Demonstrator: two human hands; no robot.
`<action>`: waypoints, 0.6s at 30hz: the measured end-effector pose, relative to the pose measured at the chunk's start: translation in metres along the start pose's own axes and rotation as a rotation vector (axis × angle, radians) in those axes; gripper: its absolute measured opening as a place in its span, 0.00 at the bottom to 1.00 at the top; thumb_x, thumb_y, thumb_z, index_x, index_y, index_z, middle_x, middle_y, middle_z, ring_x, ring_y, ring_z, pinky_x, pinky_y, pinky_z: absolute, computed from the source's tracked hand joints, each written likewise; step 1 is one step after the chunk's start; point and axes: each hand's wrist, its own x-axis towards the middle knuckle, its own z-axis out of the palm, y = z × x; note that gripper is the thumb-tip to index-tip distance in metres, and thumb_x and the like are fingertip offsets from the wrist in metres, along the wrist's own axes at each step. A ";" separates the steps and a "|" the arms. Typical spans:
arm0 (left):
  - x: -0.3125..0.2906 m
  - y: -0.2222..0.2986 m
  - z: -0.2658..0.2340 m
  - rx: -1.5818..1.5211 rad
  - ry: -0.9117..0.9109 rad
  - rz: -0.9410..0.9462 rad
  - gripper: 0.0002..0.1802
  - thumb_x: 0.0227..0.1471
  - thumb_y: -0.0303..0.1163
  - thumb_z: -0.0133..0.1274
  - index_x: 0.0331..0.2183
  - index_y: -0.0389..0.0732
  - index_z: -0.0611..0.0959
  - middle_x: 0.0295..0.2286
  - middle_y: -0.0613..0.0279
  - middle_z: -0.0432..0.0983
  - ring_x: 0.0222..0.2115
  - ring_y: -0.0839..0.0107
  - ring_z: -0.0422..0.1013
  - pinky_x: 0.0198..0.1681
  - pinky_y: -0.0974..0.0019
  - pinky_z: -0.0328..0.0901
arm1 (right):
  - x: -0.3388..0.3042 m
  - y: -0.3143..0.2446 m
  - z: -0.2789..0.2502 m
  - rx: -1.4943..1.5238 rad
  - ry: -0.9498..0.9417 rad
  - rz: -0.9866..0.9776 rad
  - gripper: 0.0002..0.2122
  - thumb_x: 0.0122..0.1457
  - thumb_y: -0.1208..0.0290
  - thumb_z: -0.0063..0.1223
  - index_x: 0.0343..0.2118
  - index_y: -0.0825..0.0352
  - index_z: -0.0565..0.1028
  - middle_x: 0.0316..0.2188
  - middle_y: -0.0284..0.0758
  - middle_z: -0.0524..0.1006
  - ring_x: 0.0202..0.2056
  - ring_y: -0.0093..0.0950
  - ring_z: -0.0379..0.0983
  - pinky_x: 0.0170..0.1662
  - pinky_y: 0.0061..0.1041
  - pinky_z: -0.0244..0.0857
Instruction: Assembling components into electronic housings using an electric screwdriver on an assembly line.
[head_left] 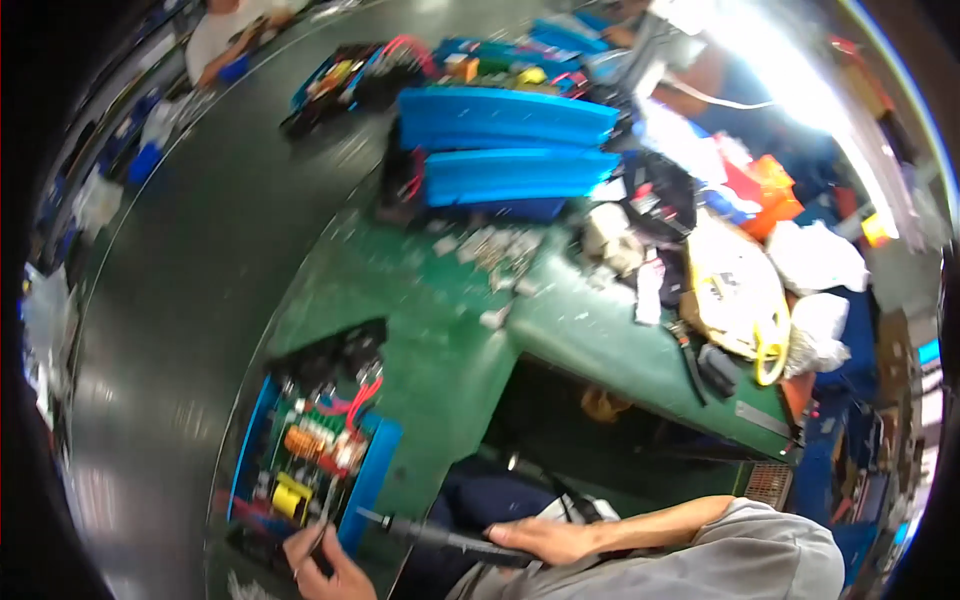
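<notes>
An opened electronic device (310, 450) with blue metal side walls lies on the green bench. Its circuit board carries an orange coil, a yellow transformer (292, 497) and red wires, and a black end panel (335, 355) sits at its far end. At the near end of the board, my left hand (328, 570) has its thumb and fingers pinched together; what they hold is too small to make out. My right hand (550, 540) is wrapped round a dark power screwdriver (440, 536). The thin bit points left, close to the near right corner of the blue casing.
Blue housing panels (510, 118) are stacked at the far side, beside more opened devices (345, 80). Small pale parts (500, 250) lie scattered mid-bench. To the right are a yellowish bag (735, 285), white bags and black-handled tools (690, 360). A person (225, 40) is at far left.
</notes>
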 end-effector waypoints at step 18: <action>0.019 -0.001 -0.010 -0.096 -0.053 -0.091 0.11 0.50 0.15 0.60 0.36 0.36 0.79 0.32 0.54 0.81 0.32 0.61 0.77 0.38 0.65 0.72 | -0.001 -0.029 -0.011 0.325 -0.121 0.248 0.32 0.72 0.44 0.22 0.52 0.73 0.70 0.30 0.34 0.77 0.33 0.22 0.70 0.41 0.22 0.64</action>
